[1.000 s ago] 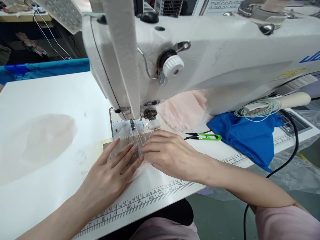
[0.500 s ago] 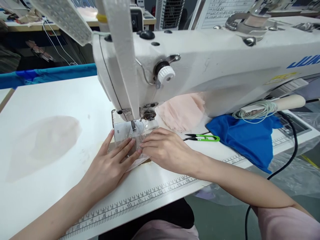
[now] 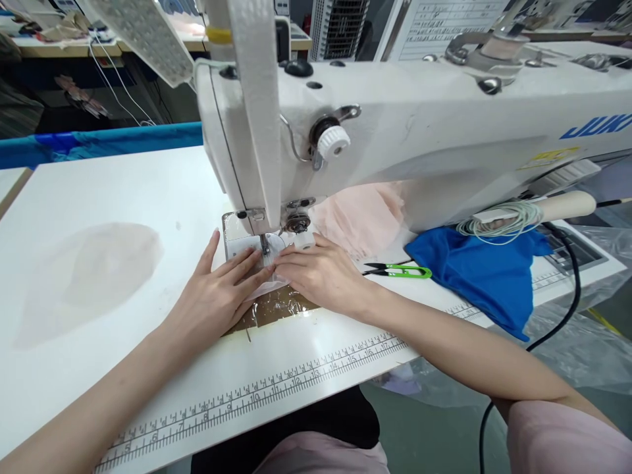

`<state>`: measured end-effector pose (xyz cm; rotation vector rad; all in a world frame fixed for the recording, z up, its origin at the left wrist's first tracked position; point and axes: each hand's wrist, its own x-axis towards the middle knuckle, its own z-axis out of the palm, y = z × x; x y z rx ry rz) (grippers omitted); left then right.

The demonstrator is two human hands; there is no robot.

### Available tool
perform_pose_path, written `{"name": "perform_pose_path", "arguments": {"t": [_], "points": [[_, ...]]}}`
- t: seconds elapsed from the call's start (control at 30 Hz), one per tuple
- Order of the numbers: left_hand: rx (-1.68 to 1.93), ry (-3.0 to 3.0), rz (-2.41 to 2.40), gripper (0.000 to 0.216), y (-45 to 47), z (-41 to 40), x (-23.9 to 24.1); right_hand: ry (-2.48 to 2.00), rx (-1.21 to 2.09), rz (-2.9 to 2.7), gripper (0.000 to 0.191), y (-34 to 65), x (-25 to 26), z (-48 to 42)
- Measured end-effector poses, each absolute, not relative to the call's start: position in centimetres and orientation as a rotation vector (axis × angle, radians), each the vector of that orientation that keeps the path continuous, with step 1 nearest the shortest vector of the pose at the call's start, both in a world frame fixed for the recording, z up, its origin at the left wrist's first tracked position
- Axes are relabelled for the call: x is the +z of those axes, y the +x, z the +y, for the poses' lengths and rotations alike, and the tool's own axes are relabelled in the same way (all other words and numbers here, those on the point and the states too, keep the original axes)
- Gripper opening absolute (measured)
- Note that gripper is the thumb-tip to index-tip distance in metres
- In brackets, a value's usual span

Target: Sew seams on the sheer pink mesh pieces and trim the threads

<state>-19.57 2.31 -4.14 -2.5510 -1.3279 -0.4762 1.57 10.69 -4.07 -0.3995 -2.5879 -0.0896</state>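
Under the needle and presser foot (image 3: 265, 245) of a white sewing machine (image 3: 395, 112) lies a small piece of sheer white fabric (image 3: 269, 288), mostly covered by fingers. My left hand (image 3: 217, 289) rests flat on it from the left, fingers stretched and one digit spread wide toward the needle plate. From the right, my right hand (image 3: 323, 273) has its fingers pressed together at the fabric's edge, close beside the presser foot. The fingertips of both hands nearly meet in front of the needle. What lies beneath the right fingers is partly hidden.
Peach fabric (image 3: 363, 217) is heaped behind the needle area. Green thread snips (image 3: 402, 271) and a blue cloth (image 3: 478, 276) lie to the right. A sheer pale piece (image 3: 108, 263) lies on the left of the table. A printed ruler (image 3: 257, 398) runs along the front edge.
Both hands have moved slightly away from me toward the needle, with the sheer fabric. More of the brown taped strip in front of them now shows. The view has shifted slightly.
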Motion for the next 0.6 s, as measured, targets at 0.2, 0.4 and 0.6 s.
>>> {"name": "perform_pose_path", "arguments": {"t": [0.2, 0.4, 0.6], "points": [[-0.435, -2.488, -1.325, 0.035, -20.2, 3.2, -4.6, -0.439, -0.208, -2.600, 0.027, 1.0, -4.2, 11.3], [-0.398, -2.397, -1.319, 0.030, -19.2, 2.2, -4.2, -0.391, -0.211, -2.560, 0.024, 1.3, -4.6, 10.9], [-0.392, -2.420, -1.274, 0.034, -18.1, 0.0, -3.7, -0.285, -0.210, -2.516, 0.024, 2.0, -5.0, 10.2]]}}
